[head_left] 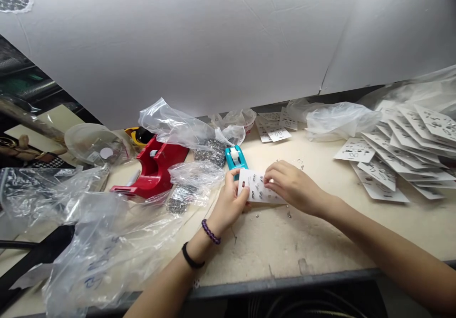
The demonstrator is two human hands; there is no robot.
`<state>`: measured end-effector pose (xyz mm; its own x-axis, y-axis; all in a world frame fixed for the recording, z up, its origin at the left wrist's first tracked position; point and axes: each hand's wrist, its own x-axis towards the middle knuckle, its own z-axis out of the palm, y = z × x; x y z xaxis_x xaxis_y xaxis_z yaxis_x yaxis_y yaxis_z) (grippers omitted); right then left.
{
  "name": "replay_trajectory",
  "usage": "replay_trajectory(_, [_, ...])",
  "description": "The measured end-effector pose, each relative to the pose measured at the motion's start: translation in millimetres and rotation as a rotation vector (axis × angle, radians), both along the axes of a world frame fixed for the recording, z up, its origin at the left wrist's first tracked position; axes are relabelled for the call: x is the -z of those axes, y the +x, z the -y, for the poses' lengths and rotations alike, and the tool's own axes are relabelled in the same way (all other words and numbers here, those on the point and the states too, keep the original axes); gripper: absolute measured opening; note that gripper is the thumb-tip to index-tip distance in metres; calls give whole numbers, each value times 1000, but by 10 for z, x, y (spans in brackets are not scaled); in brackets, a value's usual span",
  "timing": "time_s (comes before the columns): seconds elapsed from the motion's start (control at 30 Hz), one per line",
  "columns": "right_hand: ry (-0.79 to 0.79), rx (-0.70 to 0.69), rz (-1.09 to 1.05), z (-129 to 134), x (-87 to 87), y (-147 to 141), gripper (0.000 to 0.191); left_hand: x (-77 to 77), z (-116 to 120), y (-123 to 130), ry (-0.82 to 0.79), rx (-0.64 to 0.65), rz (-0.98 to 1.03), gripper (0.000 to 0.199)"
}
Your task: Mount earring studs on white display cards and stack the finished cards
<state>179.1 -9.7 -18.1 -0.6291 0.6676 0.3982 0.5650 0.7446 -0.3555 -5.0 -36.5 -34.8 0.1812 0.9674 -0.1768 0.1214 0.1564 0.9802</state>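
A white card [254, 192] carrying several small metal earrings is held over the table by my left hand [231, 197], thumb on its front and fingers behind its left edge. My right hand [287, 182] is at the card's upper right, its fingertips pinched together over the surface; whatever lies between them is too small to make out. Just behind my left hand stands a teal tape dispenser [235, 157]. A few tiny metal pieces [289, 214] lie on the tabletop below and beside the card.
Stacked cards with earrings [409, 151] spread over the right side. More cards [276, 130] lie at the back. Left are a red tape dispenser [153, 170], clear plastic bags [107, 256] and bags of metal pieces [210, 152]. Another person's hand [24, 149] shows far left.
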Motion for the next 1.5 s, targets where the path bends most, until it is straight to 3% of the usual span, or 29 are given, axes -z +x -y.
replay_trajectory(0.1, [56, 33, 153, 31, 77, -58, 12, 28, 13, -7, 32, 12, -61, 45])
replay_trajectory(0.2, [50, 69, 157, 52, 120, -83, 14, 53, 22, -24, 195, 11, -226, 47])
replay_trajectory(0.3, [8, 92, 119, 52, 141, -91, 12, 62, 18, -42, 370, 31, -411, 33])
replay_trajectory(0.4, [-16, 91, 113, 44, 158, -99, 11, 64, 1, -55, 429, 53, -455, 20])
replay_trajectory(0.87, [112, 104, 173, 90, 157, -131, 15, 37, 6, -43, 480, 64, -479, 16])
replay_trajectory(1.5, [65, 75, 171, 126, 120, -134, 15, -7, -9, -58, 472, 70, -479, 10])
